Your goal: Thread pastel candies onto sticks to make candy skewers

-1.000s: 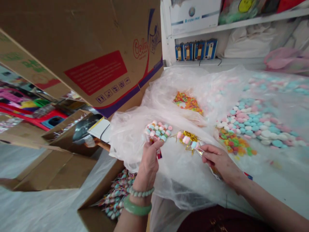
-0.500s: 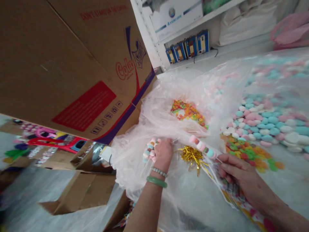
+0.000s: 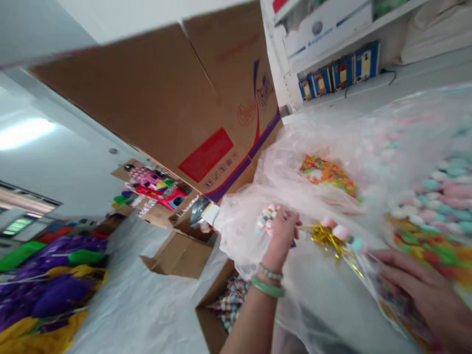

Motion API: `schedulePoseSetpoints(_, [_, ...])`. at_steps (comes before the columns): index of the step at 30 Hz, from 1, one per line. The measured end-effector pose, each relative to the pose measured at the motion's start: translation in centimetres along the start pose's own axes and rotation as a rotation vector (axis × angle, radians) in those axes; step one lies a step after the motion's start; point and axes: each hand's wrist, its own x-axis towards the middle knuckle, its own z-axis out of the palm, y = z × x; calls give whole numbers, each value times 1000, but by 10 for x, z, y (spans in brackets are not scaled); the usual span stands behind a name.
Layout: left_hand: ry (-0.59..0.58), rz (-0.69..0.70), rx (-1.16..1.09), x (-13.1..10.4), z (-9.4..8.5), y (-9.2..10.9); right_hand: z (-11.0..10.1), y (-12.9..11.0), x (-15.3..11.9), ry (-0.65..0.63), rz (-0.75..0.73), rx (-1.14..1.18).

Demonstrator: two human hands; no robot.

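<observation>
My right hand [image 3: 416,280], blurred, pinches the stick of a candy skewer [image 3: 341,232] threaded with pink, orange and blue pieces. That skewer points left, beside a gold tinsel tuft [image 3: 326,238]. My left hand [image 3: 283,228], with a bead bracelet and a green bangle at the wrist, is closed just left of the tinsel; what its fingers grip is hidden. Against its left side lies a cluster of candy skewers [image 3: 266,220] on clear plastic sheeting [image 3: 243,211]. Under my right hand is a colourful printed wrapper, partly covered.
Ring-shaped gummies [image 3: 328,172] lie behind my hands, with more gummies [image 3: 427,241] and pastel candies [image 3: 446,196] at right. A large cardboard box [image 3: 165,98] stands left of the table. A lower open box [image 3: 230,300] holds skewers. Shelves [image 3: 339,44] line the back.
The view has swung left, showing more floor and the open box. My left hand has come closer to the gold tinsel. My right hand still holds the skewer.
</observation>
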Motion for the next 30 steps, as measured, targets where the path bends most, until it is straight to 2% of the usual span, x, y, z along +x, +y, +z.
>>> schedulePoseSetpoints(2, [-70, 13, -373, -19, -4, -2, 10, -17, -10, -94, 118, -31])
schedulePoseSetpoints(5, [-72, -2, -613, -42, -5, -9, 21, -18, -16, -184, 48, -107])
schedulePoseSetpoints(9, [9, 6, -673, -66, 0, -15, 23, -11, -21, -211, -91, -265])
schedulePoseSetpoints(13, [58, 5, -747, -75, 7, -17, 24, -9, -23, -232, -147, -335])
schedulePoseSetpoints(19, [36, -44, -837, -79, 15, -18, 24, -9, -19, -183, -175, -378])
schedulePoseSetpoints(25, [53, -159, -942, -77, 12, -22, 23, -9, -17, -194, -157, -363])
schedulePoseSetpoints(30, [99, -136, -1002, -72, 12, -28, 24, -6, -19, -220, -146, -368])
